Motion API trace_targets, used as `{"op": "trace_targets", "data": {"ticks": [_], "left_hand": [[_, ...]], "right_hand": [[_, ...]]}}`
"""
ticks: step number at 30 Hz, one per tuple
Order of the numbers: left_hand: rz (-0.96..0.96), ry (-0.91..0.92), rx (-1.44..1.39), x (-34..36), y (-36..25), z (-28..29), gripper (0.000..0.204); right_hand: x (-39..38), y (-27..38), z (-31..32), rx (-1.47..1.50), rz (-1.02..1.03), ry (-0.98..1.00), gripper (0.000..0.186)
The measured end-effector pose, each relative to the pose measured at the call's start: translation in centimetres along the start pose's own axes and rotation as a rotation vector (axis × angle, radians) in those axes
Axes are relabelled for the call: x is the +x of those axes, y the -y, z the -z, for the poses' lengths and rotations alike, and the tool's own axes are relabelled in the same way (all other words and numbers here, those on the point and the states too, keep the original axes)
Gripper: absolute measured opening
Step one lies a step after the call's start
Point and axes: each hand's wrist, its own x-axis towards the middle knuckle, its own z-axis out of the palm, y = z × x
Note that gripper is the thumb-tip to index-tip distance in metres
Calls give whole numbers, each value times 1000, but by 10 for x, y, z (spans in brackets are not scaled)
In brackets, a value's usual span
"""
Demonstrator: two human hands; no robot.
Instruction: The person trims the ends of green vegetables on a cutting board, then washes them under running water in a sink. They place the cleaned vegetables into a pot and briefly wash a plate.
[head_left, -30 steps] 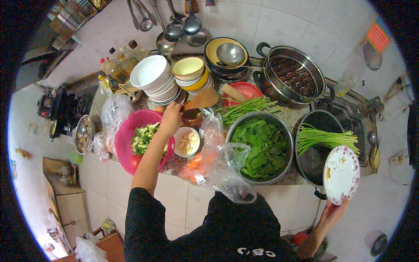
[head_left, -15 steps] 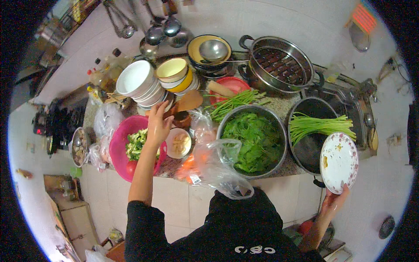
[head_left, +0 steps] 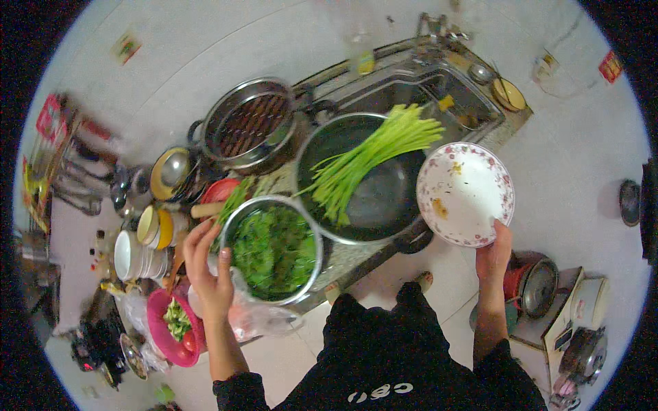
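Note:
My right hand (head_left: 493,257) grips the lower edge of a white plate (head_left: 469,205) with a flowered rim, thumb on its face. Brown and yellow food smears mark the plate, which is tipped toward me beside a big dark pot (head_left: 387,205). Across that pot lies a bundle of long green stalks (head_left: 370,164). My left hand (head_left: 209,277) holds nothing, fingers apart, at the left side of a steel pot (head_left: 319,257) of leafy greens (head_left: 267,250). Whether it touches that pot I cannot tell.
A steamer pot (head_left: 219,147) stands behind the greens, and the sink (head_left: 404,92) lies beyond the dark pot. Stacked bowls (head_left: 127,253), a pink basket (head_left: 157,325) of vegetables and plastic bags (head_left: 271,322) crowd the left. A pot (head_left: 538,291) sits low at right.
My view has swung right, toward the sink. My left hand has left the spot above the pink basket and is now beside the greens pot. The plate stays in my right hand, turned more face-up.

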Motion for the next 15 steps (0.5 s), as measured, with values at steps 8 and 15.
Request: {"op": "trace_targets", "data": {"ticks": [8, 15], "left_hand": [[68, 498, -701, -4, -113, -127, 31], [654, 755, -1190, -42, -147, -237, 56]], "right_hand": [[29, -11, 51, -934, 568, 156, 28], [31, 15, 27, -195, -68, 84, 32]]}}
